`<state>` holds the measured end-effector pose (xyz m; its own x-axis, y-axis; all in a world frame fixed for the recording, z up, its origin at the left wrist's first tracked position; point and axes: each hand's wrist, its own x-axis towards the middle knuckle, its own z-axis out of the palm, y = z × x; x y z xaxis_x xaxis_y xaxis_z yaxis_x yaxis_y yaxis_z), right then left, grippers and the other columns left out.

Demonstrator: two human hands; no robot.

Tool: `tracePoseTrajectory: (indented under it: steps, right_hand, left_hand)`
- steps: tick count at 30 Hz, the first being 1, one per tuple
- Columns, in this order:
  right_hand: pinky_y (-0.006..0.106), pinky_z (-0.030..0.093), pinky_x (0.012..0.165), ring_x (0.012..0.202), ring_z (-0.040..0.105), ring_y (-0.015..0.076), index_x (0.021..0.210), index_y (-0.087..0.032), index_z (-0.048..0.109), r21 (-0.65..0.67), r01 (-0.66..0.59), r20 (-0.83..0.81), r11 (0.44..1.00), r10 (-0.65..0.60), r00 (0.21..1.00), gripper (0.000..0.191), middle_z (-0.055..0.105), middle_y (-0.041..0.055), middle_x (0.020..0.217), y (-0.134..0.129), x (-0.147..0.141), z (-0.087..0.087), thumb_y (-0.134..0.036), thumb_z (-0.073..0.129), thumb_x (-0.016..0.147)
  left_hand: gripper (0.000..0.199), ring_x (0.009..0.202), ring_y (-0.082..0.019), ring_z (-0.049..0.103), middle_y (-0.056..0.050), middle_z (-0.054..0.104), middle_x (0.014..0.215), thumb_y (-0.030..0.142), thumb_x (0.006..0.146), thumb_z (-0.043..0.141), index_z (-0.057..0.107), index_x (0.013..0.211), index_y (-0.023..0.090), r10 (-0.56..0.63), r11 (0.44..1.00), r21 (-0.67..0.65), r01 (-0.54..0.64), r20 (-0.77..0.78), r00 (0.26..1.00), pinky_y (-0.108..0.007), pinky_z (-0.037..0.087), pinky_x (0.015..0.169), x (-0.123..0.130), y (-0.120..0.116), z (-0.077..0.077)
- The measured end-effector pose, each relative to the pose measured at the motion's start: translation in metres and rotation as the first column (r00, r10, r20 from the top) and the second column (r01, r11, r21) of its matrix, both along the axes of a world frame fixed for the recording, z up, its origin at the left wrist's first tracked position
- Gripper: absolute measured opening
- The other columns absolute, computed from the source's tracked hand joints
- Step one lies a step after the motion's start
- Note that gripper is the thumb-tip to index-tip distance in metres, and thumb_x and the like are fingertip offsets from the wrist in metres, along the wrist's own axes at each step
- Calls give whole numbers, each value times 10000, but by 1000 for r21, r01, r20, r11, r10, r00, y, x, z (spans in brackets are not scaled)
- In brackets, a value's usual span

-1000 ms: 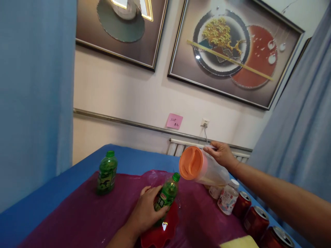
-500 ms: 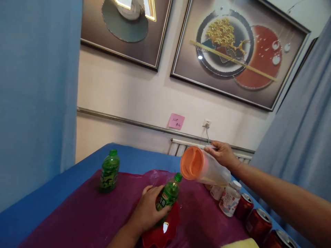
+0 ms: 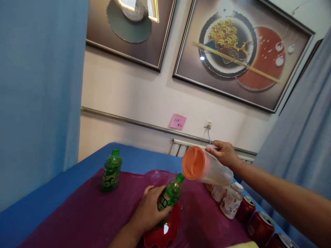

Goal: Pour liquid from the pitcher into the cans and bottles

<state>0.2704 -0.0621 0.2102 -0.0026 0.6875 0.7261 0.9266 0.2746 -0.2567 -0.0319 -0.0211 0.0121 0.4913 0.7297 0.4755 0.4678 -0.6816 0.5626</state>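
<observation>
My left hand [image 3: 150, 210] is wrapped round a green bottle [image 3: 170, 194], which leans to the right over a red dish [image 3: 165, 234] with a wavy rim. My right hand [image 3: 224, 153] grips the handle of a clear plastic pitcher [image 3: 216, 172]. The pitcher lies tipped nearly on its side, its orange lid [image 3: 193, 163] facing left, above and right of the held bottle's green top. Some pale liquid shows along its lower side. No stream between pitcher and bottle can be made out.
Another green bottle [image 3: 111, 170] stands at the left on the purple sheet [image 3: 85, 206]. On the right are white-capped bottles [image 3: 231, 201] and several red cans [image 3: 260, 225]. A yellow cloth [image 3: 244, 245] shows at the bottom edge. Blue curtains [image 3: 38, 86] hang at both sides.
The whole view has shifted slightly, so things appear a little further right. Both hands keep their holds, and the pitcher and held bottle stay in nearly the same relation.
</observation>
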Motion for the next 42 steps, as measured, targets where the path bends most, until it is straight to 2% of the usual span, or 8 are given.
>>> tracePoseTrajectory:
  steps: [19,28,42]
  right_hand:
    - [248,213,463,506,253,100,525,-242,310,-20,-19,-2,1000,19,1000,590,258,-65,521,-3,-3,4,-697,583,782]
    - [250,204,461,503,248,98,530,-243,313,-37,-22,-16,999,22,1000,588,254,-66,526,-3,-3,3,-693,597,779]
    - [250,201,456,497,251,97,521,-238,327,-33,-37,-11,999,37,999,597,261,-65,511,-4,-9,6,-702,599,779]
  left_hand:
    - [614,1234,-370,603,-111,715,1277,308,682,761,648,1278,216,1,1000,-21,-1,7,1000,-614,335,1154,0,1,-3]
    - [622,1189,-346,639,-102,729,1252,296,669,772,648,1275,230,-14,1000,6,13,29,999,-587,346,1157,-1,1,-4]
    - [603,1166,-330,644,-83,726,1258,284,681,770,638,1269,251,-33,999,-9,33,11,999,-573,330,1162,-1,-3,3]
